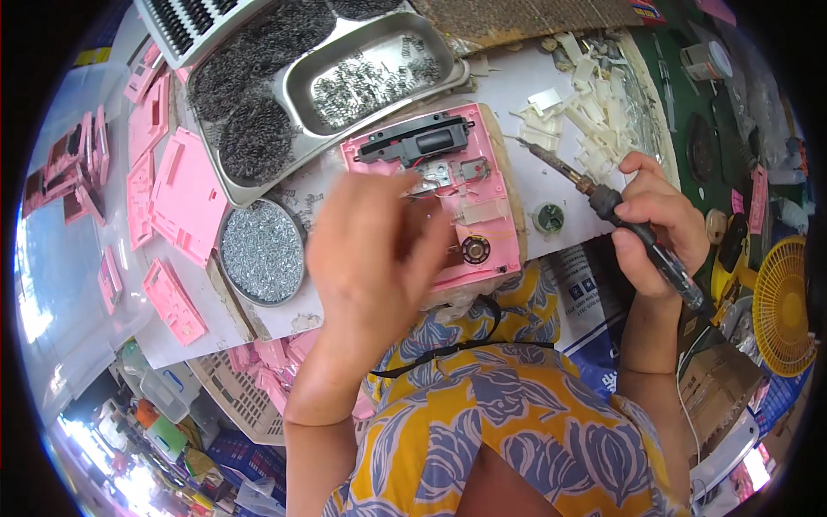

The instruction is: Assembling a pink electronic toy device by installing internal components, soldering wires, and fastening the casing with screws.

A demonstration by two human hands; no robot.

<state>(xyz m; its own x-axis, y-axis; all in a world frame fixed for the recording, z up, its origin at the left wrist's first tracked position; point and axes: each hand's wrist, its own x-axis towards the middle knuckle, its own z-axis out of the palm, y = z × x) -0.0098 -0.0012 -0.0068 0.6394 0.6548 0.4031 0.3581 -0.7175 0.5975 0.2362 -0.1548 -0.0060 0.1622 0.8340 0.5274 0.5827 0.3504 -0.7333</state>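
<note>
My right hand (pixel 659 220) holds a soldering iron (pixel 620 207) by its handle, the thin dark tip pointing up and left. That tip is apart from the pink plastic housing (pixel 500 233), which lies in front of me. Over the housing's left part hovers my left hand (pixel 370 250), smeared by motion, so whether its fingers hold anything is unclear. In the housing sit a black plastic module (pixel 422 140), metal plates (pixel 439 175) with thin wires, and a small round speaker-like part (pixel 475 250). The left hand covers some of the housing.
Metal trays of dark springs (pixel 258 95) and a smaller metal tray (pixel 293 95) stand at the back left. A round dish of small metal pieces (pixel 263 250) and pink panels (pixel 185 194) lie left. White plastic parts (pixel 594 112), a small round pot (pixel 549 218) and a yellow fan (pixel 784 306) are right.
</note>
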